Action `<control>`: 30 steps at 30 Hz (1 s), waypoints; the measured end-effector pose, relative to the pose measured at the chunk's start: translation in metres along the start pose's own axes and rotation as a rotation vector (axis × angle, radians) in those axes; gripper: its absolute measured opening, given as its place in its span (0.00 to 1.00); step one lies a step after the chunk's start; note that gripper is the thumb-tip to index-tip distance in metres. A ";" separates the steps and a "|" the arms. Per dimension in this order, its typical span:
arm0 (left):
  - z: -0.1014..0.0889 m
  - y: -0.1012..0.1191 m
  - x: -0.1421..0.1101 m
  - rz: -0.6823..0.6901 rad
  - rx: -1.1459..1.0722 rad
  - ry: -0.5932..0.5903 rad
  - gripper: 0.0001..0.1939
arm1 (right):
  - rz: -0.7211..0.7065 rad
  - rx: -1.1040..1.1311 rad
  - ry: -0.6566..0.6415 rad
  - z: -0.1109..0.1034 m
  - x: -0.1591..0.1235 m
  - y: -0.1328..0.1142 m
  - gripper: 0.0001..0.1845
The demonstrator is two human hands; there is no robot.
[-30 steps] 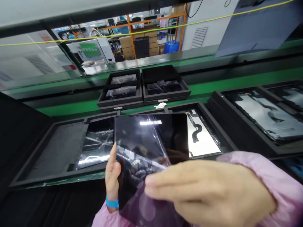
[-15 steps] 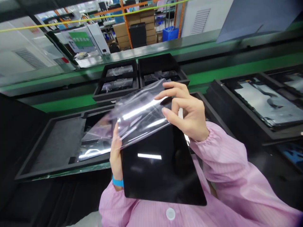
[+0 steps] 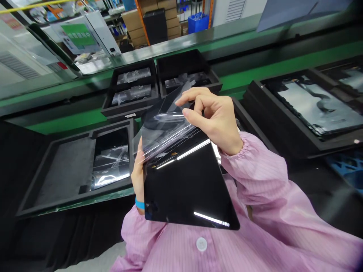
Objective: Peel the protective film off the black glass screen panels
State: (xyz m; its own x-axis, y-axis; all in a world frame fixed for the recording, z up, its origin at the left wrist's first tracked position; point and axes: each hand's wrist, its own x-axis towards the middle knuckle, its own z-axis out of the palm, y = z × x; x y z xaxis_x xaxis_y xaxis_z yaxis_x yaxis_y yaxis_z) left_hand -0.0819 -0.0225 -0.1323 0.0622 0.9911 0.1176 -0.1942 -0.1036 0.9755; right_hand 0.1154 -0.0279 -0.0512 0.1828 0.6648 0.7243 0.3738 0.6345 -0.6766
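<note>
My left hand (image 3: 138,173) holds a glossy black screen panel (image 3: 187,189) by its left edge, tilted in front of my chest. Its other fingers are hidden behind the panel. A clear plastic film (image 3: 167,130) lies loose and wrinkled over the panel's upper part. Above the panel's upper right, my right hand (image 3: 212,115) pinches the film between thumb and fingers. Below the film, the lower part of the panel is bare and mirrors a ceiling light.
A black foam tray (image 3: 68,166) at left holds a film-covered dark panel (image 3: 112,158). Two smaller black trays (image 3: 129,113) with wrapped pieces stand behind. At right, a black tray (image 3: 286,117) bears a silver panel (image 3: 320,109) with a dark cable. A blue crate (image 3: 198,22) stands beyond the bench.
The film has drawn up and bunched over the panel's upper part, off the left tray. My right hand shifted slightly left and up; the panel tilted, and the light's reflection moved.
</note>
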 end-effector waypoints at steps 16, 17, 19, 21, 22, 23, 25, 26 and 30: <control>0.020 0.027 -0.009 0.049 -0.035 0.044 0.20 | 0.020 0.143 0.004 -0.008 0.004 0.021 0.16; 0.024 0.033 -0.011 0.023 -0.122 0.016 0.21 | 0.017 0.169 -0.002 -0.010 0.005 0.025 0.16; 0.032 0.043 -0.011 -0.003 -0.263 -0.039 0.22 | 0.000 0.209 0.006 -0.013 0.007 0.031 0.16; 0.037 0.049 -0.010 0.010 -0.284 -0.050 0.23 | -0.002 0.227 0.028 -0.015 0.009 0.033 0.17; 0.039 0.050 -0.010 0.020 -0.252 -0.040 0.22 | 0.005 0.233 0.038 -0.015 0.010 0.032 0.17; 0.039 0.051 -0.009 0.026 -0.212 -0.024 0.22 | 0.015 0.238 0.045 -0.014 0.011 0.030 0.17; 0.040 0.052 -0.009 0.015 -0.153 0.006 0.21 | 0.064 0.242 0.052 -0.012 0.012 0.024 0.17; 0.040 0.052 -0.008 0.001 -0.138 0.012 0.20 | 0.090 0.244 0.063 -0.011 0.013 0.021 0.17; 0.039 0.053 -0.006 -0.040 -0.157 0.006 0.20 | 0.152 0.213 0.083 -0.005 0.016 0.013 0.17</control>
State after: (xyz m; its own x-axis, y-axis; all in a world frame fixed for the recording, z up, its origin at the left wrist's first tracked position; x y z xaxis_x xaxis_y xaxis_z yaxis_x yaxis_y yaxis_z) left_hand -0.0545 -0.0371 -0.0738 0.0668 0.9947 0.0776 -0.3420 -0.0502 0.9383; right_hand 0.1279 -0.0115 -0.0478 0.2999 0.7296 0.6146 0.1384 0.6041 -0.7848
